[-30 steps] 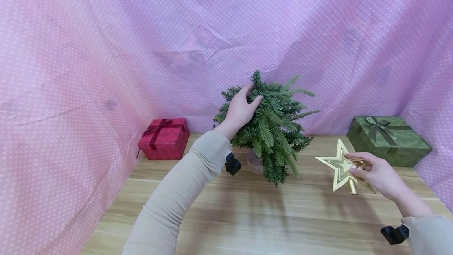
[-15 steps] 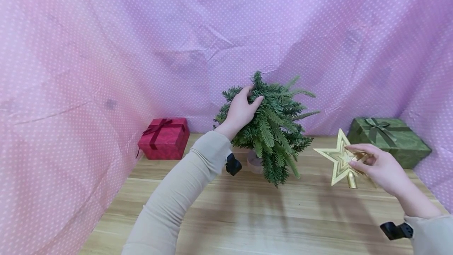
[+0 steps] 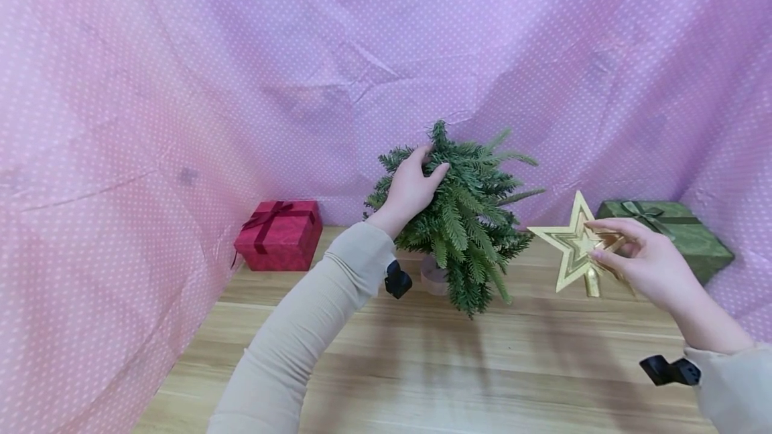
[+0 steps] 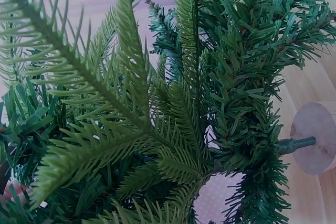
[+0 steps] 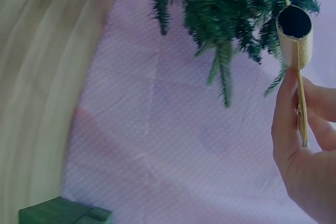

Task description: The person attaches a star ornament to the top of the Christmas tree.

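Your left hand is high up on the little green tree, with thumb and fingers bent around its upper part. The tips look tucked into the needles, so how tight your grip is can't be seen well. The tree stands on the table on a pale round base, and a short green stem goes down into it.

Your right hand pinches the gold star between thumb and fingers. You have the star up off the table, to the right of the tree, with one point up and its hollow tube at the bottom.

Behind your right hand is the green box with a bow. The red box sits left of the tree. Pink dotted cloth hangs at the back and sides.
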A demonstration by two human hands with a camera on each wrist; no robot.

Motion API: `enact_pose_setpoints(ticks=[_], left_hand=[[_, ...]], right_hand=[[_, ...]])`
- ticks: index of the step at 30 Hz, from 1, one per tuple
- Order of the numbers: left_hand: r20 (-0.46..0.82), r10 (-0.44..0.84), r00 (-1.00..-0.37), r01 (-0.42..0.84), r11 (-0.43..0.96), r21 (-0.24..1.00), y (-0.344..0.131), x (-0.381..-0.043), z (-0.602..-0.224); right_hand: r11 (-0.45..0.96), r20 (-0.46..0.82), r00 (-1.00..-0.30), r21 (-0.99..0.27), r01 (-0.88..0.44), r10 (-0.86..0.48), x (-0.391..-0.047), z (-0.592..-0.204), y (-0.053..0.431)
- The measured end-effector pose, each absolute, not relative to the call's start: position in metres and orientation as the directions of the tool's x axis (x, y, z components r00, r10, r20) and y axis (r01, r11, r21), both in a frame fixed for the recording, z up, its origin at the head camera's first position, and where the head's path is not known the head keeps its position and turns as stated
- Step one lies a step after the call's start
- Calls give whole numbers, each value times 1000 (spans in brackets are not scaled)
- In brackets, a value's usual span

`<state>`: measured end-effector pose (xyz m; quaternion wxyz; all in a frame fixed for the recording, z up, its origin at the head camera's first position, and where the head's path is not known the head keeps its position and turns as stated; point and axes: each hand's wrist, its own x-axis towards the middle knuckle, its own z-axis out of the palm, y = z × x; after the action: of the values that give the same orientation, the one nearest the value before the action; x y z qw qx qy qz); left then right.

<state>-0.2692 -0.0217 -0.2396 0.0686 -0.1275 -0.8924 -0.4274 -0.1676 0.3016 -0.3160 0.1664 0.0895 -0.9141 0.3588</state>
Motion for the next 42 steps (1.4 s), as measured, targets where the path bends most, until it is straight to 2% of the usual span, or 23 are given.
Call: enact_pose_setpoints(ticks=[7, 14, 26, 42], left_hand=[[234, 174, -956, 292, 601, 744, -22, -269, -240], [235, 179, -955, 295, 593, 749, -22, -268, -240], [242, 171, -955, 296, 593, 749, -22, -270, -241], [246, 169, -954, 298, 592, 749, -21, -270, -243]], right_hand=[[721, 366, -930, -635, -278, -36, -173, -298, 286], [708, 421, -906, -624, -330, -50, -180, -282, 267], [677, 440, -897, -674, -294, 49, -201, -256, 247], [590, 645, -752, -663, -461, 137, -239, -233, 211]])
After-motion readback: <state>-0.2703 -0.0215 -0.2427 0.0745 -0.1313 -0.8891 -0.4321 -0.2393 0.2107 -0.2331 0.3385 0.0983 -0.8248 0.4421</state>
